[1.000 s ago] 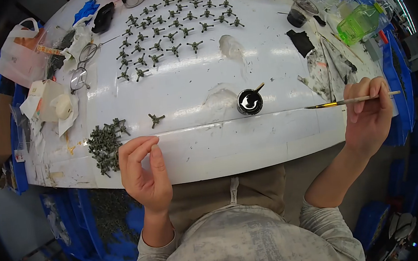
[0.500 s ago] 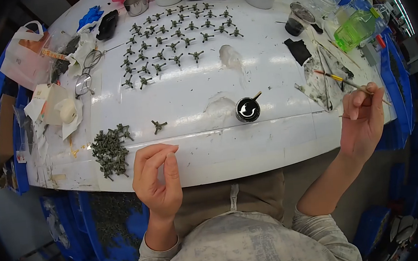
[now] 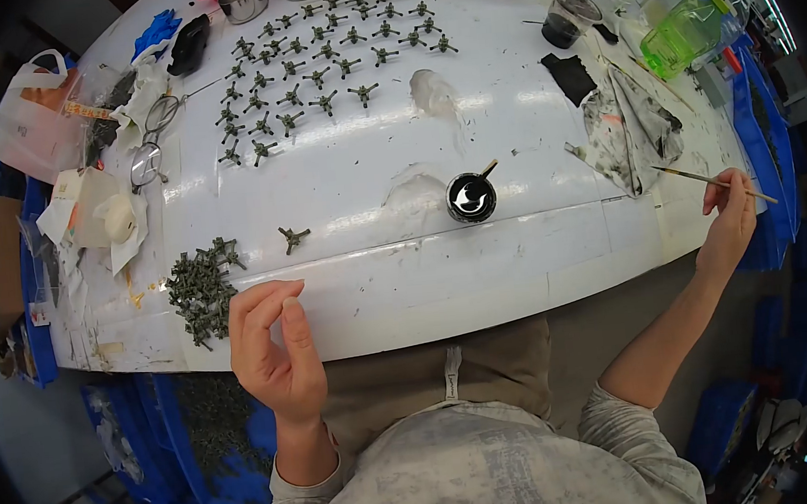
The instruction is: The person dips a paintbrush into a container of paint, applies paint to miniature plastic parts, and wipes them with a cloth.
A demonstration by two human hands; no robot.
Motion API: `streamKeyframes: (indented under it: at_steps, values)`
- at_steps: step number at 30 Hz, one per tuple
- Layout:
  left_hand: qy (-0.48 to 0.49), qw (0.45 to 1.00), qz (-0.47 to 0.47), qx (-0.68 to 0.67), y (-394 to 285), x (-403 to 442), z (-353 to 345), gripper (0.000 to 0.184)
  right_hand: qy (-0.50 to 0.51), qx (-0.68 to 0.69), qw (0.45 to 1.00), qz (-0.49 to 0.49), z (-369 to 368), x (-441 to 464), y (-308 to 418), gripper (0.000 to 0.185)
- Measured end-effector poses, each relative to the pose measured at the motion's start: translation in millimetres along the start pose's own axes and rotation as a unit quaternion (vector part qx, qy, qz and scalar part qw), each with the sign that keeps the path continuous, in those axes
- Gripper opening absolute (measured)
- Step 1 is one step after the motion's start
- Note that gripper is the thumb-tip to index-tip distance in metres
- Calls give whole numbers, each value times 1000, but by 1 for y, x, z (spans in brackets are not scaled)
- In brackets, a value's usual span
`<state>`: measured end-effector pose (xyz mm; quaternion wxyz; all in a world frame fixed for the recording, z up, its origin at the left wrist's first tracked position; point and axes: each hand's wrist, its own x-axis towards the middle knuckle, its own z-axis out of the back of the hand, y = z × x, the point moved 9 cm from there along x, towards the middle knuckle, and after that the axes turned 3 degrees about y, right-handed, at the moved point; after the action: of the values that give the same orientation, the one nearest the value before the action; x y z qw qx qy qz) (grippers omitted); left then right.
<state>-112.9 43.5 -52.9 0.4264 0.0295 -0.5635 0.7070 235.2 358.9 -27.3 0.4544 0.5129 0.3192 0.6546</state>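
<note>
My right hand (image 3: 729,216), near the table's right edge, closes its fingers on a thin paintbrush (image 3: 689,172) whose tip points left over a stained cloth (image 3: 620,147). At the front left, my left hand (image 3: 277,345) is curled, thumb tip close to the fingertips, with nothing visible in it. Beside it lies a heap of small dark green three-armed pieces (image 3: 201,297). One single piece (image 3: 294,239) lies above that hand. An open jar of black paint (image 3: 472,198) stands mid-table with a small stick at its rim.
Rows of similar pieces (image 3: 322,106) spread over the back. Glasses (image 3: 146,164), a plastic bag (image 3: 38,130) and a blue glove (image 3: 156,32) lie left. At the right are a cup of dark liquid (image 3: 567,19), a green bottle (image 3: 683,40) and a black cloth scrap (image 3: 569,79).
My right hand has moved right and slightly down with the paintbrush, which now lies flatter. My left hand has shifted slightly left. The whole view has shifted a little.
</note>
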Motion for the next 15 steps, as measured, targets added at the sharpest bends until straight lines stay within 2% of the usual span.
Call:
streamKeyframes:
  at_steps: [4,9,13,15]
  values:
    - [-21,1000,3,5,1,2,4,11,-11,19,999,40,14,5,13,21]
    - [-22,999,23,2,1,7,2,12,7,-45,999,-14,14,10,-6,21]
    - [0,997,49,-53,3,7,-10,16,-14,203,979,-16,27,3,11,23]
    - [27,997,32,-68,-2,11,-24,22,19,236,971,-27,7,-6,14,24]
